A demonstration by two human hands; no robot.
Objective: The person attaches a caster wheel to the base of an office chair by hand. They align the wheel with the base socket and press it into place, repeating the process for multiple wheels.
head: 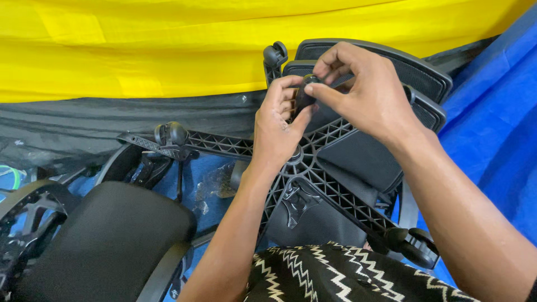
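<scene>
Here both hands [313, 106] pinch a black caster [305, 95] above the star base [330, 184].

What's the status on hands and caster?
Left hand and right hand both grip one black caster. Held over star base. Nothing in the way.

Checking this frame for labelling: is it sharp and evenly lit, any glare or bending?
Head view: soft, even light, no glare; both hands, left hand and right hand, and the black caster are sharp; wide lens bows the yellow sheet.
</scene>
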